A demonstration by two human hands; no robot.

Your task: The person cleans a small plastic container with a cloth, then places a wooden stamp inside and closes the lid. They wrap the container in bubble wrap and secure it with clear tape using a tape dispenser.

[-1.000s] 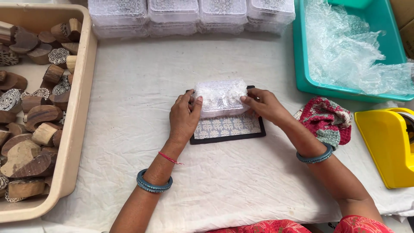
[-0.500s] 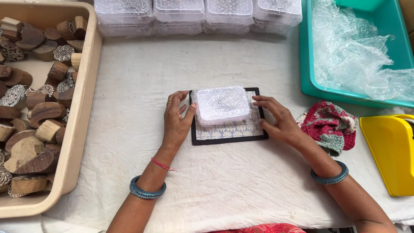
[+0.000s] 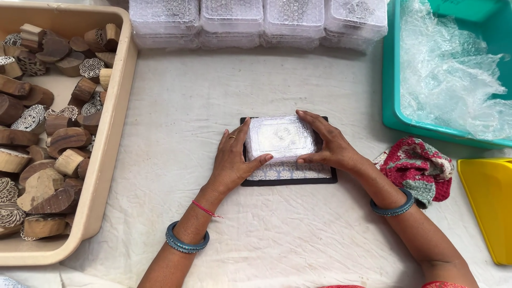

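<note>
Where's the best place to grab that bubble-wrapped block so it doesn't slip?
Probably by its two short ends, coming in from the left and right. The wrapped block lies flat on the dark pad, and the left hand and right hand already cup those ends, thumbs on the near edge.

The block (image 3: 279, 137) between the hands is wrapped in clear, shiny bubble wrap and lies on a matt black board (image 3: 289, 176) with a patterned face. The carved stamps (image 3: 48, 133) are rough brown wood, in a smooth beige plastic tray (image 3: 109, 160). The table cover (image 3: 176, 96) is creased off-white cloth, the green tub (image 3: 392, 80) glossy plastic, the red rag (image 3: 418, 165) crocheted yarn.
</note>
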